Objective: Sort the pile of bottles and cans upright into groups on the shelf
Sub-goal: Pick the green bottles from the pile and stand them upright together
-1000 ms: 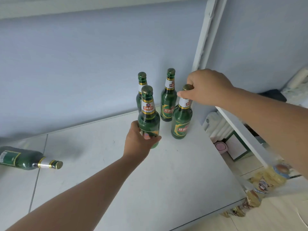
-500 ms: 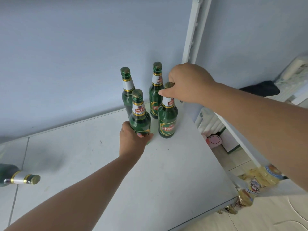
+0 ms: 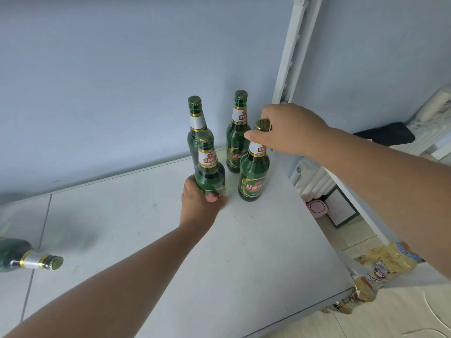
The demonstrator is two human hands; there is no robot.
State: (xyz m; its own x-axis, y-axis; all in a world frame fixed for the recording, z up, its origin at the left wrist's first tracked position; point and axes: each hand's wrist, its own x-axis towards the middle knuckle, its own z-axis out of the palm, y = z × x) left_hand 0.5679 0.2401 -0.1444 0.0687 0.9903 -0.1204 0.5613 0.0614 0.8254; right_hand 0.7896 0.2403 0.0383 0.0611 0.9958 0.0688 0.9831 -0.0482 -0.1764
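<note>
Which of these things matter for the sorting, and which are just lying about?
Part of the job:
front-left bottle, gripped by the left hand
front-right bottle, its top held by the right hand
back-left bottle, upright
back-right bottle, upright
lying bottle, left edge
shelf

Just lying about:
yellow snack packets
pink box on the floor
dark cloth

Upright bottles (image 3: pixel 253 176): green glass, white neck labels edged with gold bands, green body labels with gold borders and white characters, green-gold caps. Lying bottle (image 3: pixel 12 252): dark green glass, silver-white neck label between gold bands, green-gold cap. Shelf (image 3: pixel 244 252): off-white with faint dark specks. Wall (image 3: pixel 109 81): pale blue. Snack packets (image 3: pixel 385 262): yellow.
</note>
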